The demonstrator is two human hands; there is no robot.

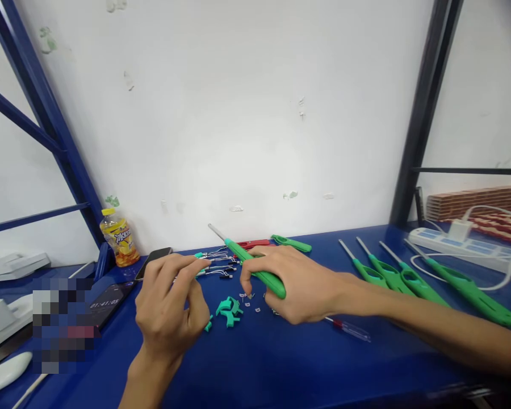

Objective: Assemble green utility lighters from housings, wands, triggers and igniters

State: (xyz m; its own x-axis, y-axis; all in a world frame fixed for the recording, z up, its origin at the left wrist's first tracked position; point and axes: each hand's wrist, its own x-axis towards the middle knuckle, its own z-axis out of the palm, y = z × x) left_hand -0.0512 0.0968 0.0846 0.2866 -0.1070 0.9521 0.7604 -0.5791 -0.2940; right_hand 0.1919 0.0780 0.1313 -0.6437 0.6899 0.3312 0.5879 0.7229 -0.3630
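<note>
My right hand (292,281) is wrapped round a green long-nosed lighter (242,255), its metal tube pointing up and left. The right index finger curls down near small metal pieces (247,304) on the blue table. Left of it, my left hand (170,301) is raised with bent fingers, the index stretched toward the lighter; I see nothing held in it. Between the hands lie several teal trigger pieces (229,311). Behind them are several small wired parts (217,267), partly hidden by the left fingers. A screwdriver (351,329) with a clear handle lies below my right forearm.
Several finished-looking green lighters (392,278) lie at the right, beside a white power strip (472,250). A red casing (255,244) and a green casing (292,243) lie near the wall. At left stand a yellow-capped bottle (120,238) and a phone (108,301) showing a timer.
</note>
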